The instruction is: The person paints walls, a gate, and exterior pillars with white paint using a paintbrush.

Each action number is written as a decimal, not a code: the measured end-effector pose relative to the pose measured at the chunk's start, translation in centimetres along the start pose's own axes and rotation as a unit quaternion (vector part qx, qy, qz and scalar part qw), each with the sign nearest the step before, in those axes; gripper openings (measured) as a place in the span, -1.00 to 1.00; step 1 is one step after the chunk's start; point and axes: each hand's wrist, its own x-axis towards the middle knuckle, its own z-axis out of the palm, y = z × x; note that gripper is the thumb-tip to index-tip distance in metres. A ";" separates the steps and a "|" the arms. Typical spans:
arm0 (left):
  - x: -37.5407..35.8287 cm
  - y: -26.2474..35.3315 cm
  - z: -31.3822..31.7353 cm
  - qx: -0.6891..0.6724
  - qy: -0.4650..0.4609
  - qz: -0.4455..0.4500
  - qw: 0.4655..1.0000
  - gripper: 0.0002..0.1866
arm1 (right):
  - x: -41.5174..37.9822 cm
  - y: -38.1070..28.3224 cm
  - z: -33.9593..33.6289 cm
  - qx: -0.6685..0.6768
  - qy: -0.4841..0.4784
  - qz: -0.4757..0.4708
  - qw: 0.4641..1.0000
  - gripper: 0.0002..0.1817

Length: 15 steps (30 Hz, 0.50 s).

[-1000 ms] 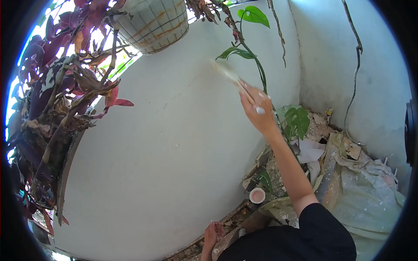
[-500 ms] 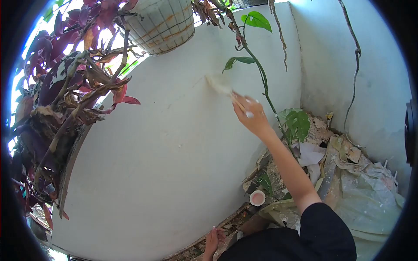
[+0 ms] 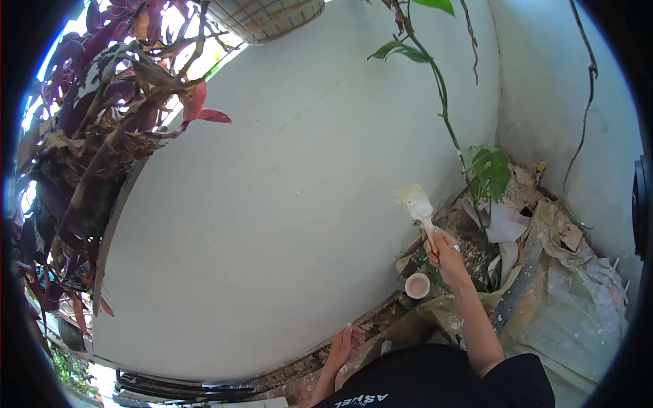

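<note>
My right hand (image 3: 445,257) is closed around the handle of a paintbrush (image 3: 416,202). Its wide, pale bristles point up and left, in front of the white wall (image 3: 272,224). Just below that hand stands a small white cup (image 3: 417,286) with something pinkish inside. My left hand (image 3: 347,344) hangs low near the foot of the wall, with its fingers loosely bent and apart. Nothing shows in it.
Purple-leaved plants (image 3: 88,136) crowd the left side, and a hanging pot (image 3: 272,20) is at the top. A green vine (image 3: 441,88) climbs near the corner. Rubble and a paint-spotted plastic sheet (image 3: 571,306) cover the ground at right.
My right hand has come down and to the right with the paintbrush, off the upper wall to near the cup. The view has tilted downward; my left hand shows more fully.
</note>
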 end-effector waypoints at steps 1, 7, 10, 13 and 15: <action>-0.2 -0.3 -0.1 -0.001 0.004 -0.007 1.000 -0.51 | -0.1 0.7 0.1 -0.019 -0.006 0.003 1.000 -0.76; -1.2 -1.1 -0.4 -0.001 0.016 -0.013 1.000 -0.52 | 0.9 -0.7 4.8 -0.201 -0.097 -0.065 0.973 -0.73; -1.5 -1.0 -0.5 -0.008 0.015 -0.007 1.000 -0.48 | 2.6 -2.1 8.0 -0.270 -0.119 -0.138 0.945 -0.71; -2.2 -1.5 -0.6 -0.018 0.039 -0.001 0.999 -0.48 | 3.2 -2.2 9.8 -0.316 -0.101 -0.150 0.931 -0.68; -2.7 -1.4 -0.6 -0.022 0.069 0.009 0.997 -0.51 | 3.1 -1.5 10.2 -0.342 -0.090 -0.140 0.925 -0.67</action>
